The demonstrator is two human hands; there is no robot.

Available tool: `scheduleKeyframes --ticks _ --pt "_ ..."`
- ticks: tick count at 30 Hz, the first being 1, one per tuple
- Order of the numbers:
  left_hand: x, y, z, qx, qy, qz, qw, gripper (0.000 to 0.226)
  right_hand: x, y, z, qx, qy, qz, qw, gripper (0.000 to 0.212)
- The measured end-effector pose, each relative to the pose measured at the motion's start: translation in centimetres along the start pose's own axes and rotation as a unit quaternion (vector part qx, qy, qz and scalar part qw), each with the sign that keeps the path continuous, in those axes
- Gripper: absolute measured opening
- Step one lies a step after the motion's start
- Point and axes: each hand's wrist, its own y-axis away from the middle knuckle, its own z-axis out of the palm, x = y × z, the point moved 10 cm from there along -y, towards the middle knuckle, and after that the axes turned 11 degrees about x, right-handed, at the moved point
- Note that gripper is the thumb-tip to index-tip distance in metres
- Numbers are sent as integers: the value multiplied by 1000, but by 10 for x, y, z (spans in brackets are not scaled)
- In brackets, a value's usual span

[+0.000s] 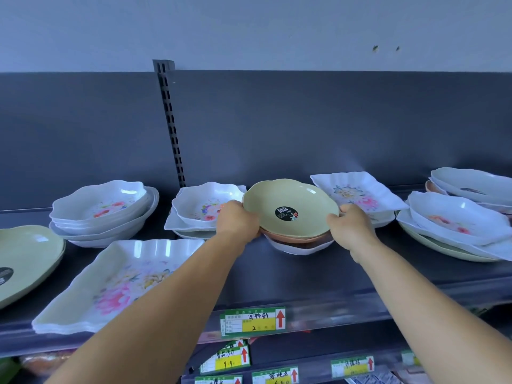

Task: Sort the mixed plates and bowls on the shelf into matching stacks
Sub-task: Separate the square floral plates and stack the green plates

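I have my left hand [237, 221] and right hand [350, 225] clamped on opposite rims of the green plate [291, 207], fingers curled around each edge, thumbs on top. It sits mid-shelf, topmost on a small mixed pile: an orange dish [291, 239] directly under it and a white bowl [300, 248] at the bottom.

The risk I see is dragging the orange dish along. My fingertips wrap below the green rim, and I cannot tell whether they also catch the orange one. If they do, lifting could tip the pile or slide the white bowl toward the shelf [277, 273] front. The floral square plate [360, 194] sits just beside my right knuckles, so a sideways swing could knock it.

The green plate is an oval, open side up, tilted slightly toward me, its long axis running left to right between my hands.
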Motion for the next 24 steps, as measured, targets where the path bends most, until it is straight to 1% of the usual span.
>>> scheduleKeyframes --ticks 1,2,4,5,8,11,14,16,20,23,24 --pt "2 2 -3 3 10 0 1000 24 -3 2 -1 2 -6 -1 1000 8" --pt "5 3 -6 7 19 1 1000 21 -6 4 -2 4 -14 -5 1000 14" --pt "8 4 -15 23 35 4 999 8 -15 9 -5 13 -29 -15 999 26" --pt "9 4 -20 33 43 6 999 8 -19 11 -7 18 -37 -19 999 28" --pt "10 3 -37 56 58 9 997 20 -35 20 -7 22 -68 -34 997 33" --pt "15 7 -62 77 67 19 995 24 -52 29 -2 12 -113 -54 992 32" --pt "18 8 -96 116 70 34 990 25 -71 40 8 0 -144 -65 987 22" --pt "16 9 -121 135 60 39 988 27 -88 49 19 -18 -163 -72 984 23" --pt "8 15 -174 166 57 45 983 16 -129 80 42 -57 -176 -114 976 28" --pt "-6 16 -220 198 59 42 978 18 -154 108 70 -93 -184 -125 970 28" --pt "-12 15 -238 212 44 44 975 18 -163 118 81 -104 -183 -129 969 29"
